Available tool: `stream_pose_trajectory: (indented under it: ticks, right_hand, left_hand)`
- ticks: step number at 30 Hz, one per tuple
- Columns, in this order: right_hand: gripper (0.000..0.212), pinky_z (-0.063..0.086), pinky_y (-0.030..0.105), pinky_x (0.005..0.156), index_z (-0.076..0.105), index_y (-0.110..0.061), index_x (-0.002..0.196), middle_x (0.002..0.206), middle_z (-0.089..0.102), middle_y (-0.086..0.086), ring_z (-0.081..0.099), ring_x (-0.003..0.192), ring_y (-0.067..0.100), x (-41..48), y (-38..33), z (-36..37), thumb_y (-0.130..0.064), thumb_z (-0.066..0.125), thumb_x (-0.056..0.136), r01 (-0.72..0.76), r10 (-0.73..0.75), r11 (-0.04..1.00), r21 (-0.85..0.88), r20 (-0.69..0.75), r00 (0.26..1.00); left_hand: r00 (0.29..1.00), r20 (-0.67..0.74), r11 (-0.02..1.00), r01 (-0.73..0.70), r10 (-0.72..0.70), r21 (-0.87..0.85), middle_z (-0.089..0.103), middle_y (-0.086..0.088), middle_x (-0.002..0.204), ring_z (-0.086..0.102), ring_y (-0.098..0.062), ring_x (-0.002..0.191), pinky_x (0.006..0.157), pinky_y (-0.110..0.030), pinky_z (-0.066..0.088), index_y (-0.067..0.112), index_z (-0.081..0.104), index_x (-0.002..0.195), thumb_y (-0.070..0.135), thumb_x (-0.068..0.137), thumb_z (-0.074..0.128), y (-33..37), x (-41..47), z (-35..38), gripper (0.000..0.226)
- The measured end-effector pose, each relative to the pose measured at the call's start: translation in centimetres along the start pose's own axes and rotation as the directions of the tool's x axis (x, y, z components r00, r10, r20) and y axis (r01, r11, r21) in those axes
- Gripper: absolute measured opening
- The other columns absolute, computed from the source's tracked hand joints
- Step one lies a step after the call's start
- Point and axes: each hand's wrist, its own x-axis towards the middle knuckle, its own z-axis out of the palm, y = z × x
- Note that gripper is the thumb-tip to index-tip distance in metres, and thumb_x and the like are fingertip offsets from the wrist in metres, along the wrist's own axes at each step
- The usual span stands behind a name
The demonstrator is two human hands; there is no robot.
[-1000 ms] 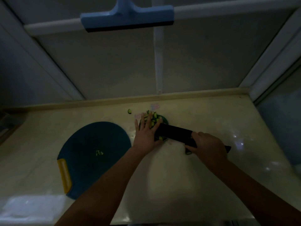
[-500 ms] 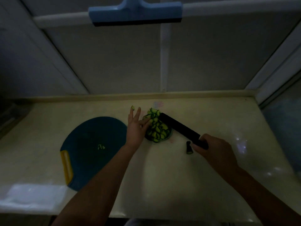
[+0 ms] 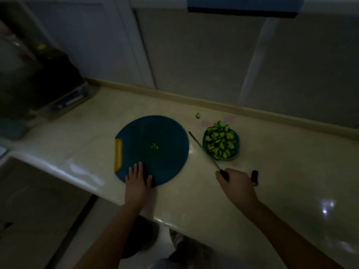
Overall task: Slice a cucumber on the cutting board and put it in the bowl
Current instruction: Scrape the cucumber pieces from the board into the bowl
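A round teal cutting board (image 3: 155, 136) with a yellow grip lies on the pale counter, a few small cucumber bits (image 3: 154, 146) at its middle. My left hand (image 3: 138, 178) rests flat on the board's near edge, fingers straight. To the right a green bowl (image 3: 238, 140) is heaped with cucumber slices (image 3: 220, 141). My right hand (image 3: 236, 182) grips the black handle of a knife (image 3: 204, 150), whose blade points up-left between board and bowl. A dark cucumber end piece (image 3: 254, 176) stands just right of that hand.
One stray cucumber piece (image 3: 198, 115) lies near the back ledge. A dark appliance (image 3: 37, 78) and a sink basin (image 3: 29, 195) are at the left. The counter's front edge runs below my hands, with floor and my feet beneath. A blue squeegee (image 3: 242, 8) hangs on the wall.
My left hand left the bowl and moved to the cutting board's near edge. The knife swung away from the bowl to between board and bowl. The camera view shifted left.
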Motion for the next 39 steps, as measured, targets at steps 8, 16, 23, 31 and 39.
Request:
stream_pose_trajectory:
  ticks: [8,16,23,31,39]
  right_hand:
    - [0.043,0.046,0.032,0.061,0.037,-0.022,0.054,0.065,0.056,0.004,0.059,0.066,0.022,-0.1,-3.8,4.2,-0.039,0.048,0.093,0.079,-0.081,0.995,0.059,0.048,0.996]
    - [0.030,0.037,0.028,0.057,0.053,-0.012,0.076,0.081,0.065,0.011,0.057,0.069,0.020,-0.9,-5.2,7.3,-0.035,0.047,0.095,0.162,-0.167,0.985,0.056,0.105,0.980]
    - [0.047,0.046,0.027,0.083,0.045,-0.007,0.134,0.126,0.059,0.010,0.060,0.106,0.023,-2.6,-5.6,9.8,-0.035,0.044,0.096,0.155,-0.159,0.987,0.041,0.144,0.977]
    - [0.045,0.046,0.028,0.064,0.061,-0.007,0.108,0.103,0.069,0.012,0.063,0.081,0.022,-3.3,-6.7,11.2,-0.047,0.047,0.092,0.157,-0.155,0.984,-0.084,0.031,0.987]
    - [0.046,0.035,0.029,0.056,0.047,-0.013,0.078,0.070,0.058,0.005,0.055,0.064,0.024,-11.2,-14.6,12.4,-0.053,0.028,0.091,0.291,-0.292,0.952,0.099,-0.008,0.956]
  left_hand:
    - [0.998,0.050,0.990,-0.036,0.030,0.134,0.029,-0.009,0.149,0.026,-0.031,0.138,0.108,-0.043,0.025,0.013,0.030,0.143,0.053,0.085,0.007,-4.0,-2.6,0.1,0.074]
    - [0.998,0.045,0.996,-0.038,0.035,0.082,0.037,-0.009,0.146,0.037,-0.029,0.131,0.107,-0.038,0.027,0.014,0.040,0.140,0.048,0.089,0.029,-5.2,-10.5,-1.8,0.062]
    - [0.751,0.319,0.274,0.548,-0.578,-0.790,0.061,-0.020,0.113,0.057,-0.033,0.104,0.085,-0.041,0.048,0.000,0.060,0.109,0.044,0.079,0.068,-7.9,-6.2,-4.6,0.053]
    - [0.649,0.293,0.035,0.442,-0.702,-0.896,0.058,-0.014,0.117,0.057,-0.031,0.102,0.078,-0.041,0.050,0.003,0.054,0.121,0.051,0.090,0.051,-7.6,-4.9,-3.2,0.058]
    - [0.705,0.129,0.086,0.261,-0.698,-0.962,0.057,-0.011,0.126,0.057,-0.027,0.110,0.091,-0.042,0.048,0.010,0.054,0.127,0.062,0.087,0.041,-16.8,-9.6,-8.5,0.067]
